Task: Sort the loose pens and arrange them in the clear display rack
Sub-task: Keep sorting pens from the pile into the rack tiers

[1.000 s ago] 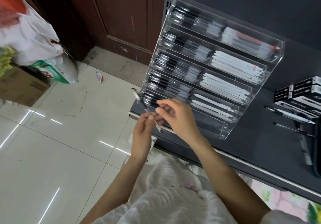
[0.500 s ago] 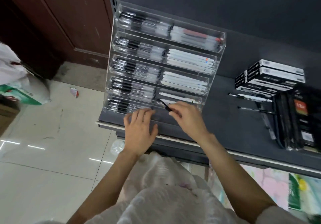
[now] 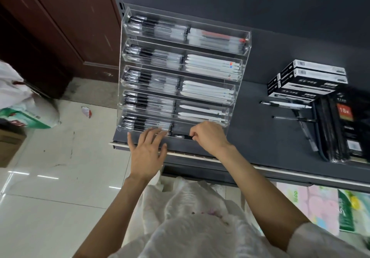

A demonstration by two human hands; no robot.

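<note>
Legible text is sparse: the dark packs [image 3: 344,125] at the right end of the shelf [image 3: 260,137] carry an orange label reading "18K"; the black-and-white pen boxes [image 3: 306,79] stacked beside them show barcodes and small print too blurred to read. A green-and-white bag [image 3: 30,115] on the floor [image 3: 50,177] has red lettering, unreadable.

Clear display rack [image 3: 180,73]: five stepped tiers, each split into a left and a right bay. Left bays hold black-capped clear pens, right bays hold white pens; the top right bay includes one with red. All lie horizontal, long axis running left–right along the tiers.

Right hand [image 3: 210,137]: fingers curled, pinching a black pen [image 3: 183,136] at the front of the bottom tier's right bay. The pen lies horizontal, parallel to the tier, its free end pointing left toward the divider; its right end is hidden under the hand.

Left hand [image 3: 147,153]: fingers straight and spread, tips resting against the front of the bottom tier's left bay, holding nothing.

Two loose pens [image 3: 284,104] lie on the shelf between the rack and the packs, also roughly left–right. Motion blur softens pen details inside the rack. The lower right items under the shelf are cut off by the frame.
</note>
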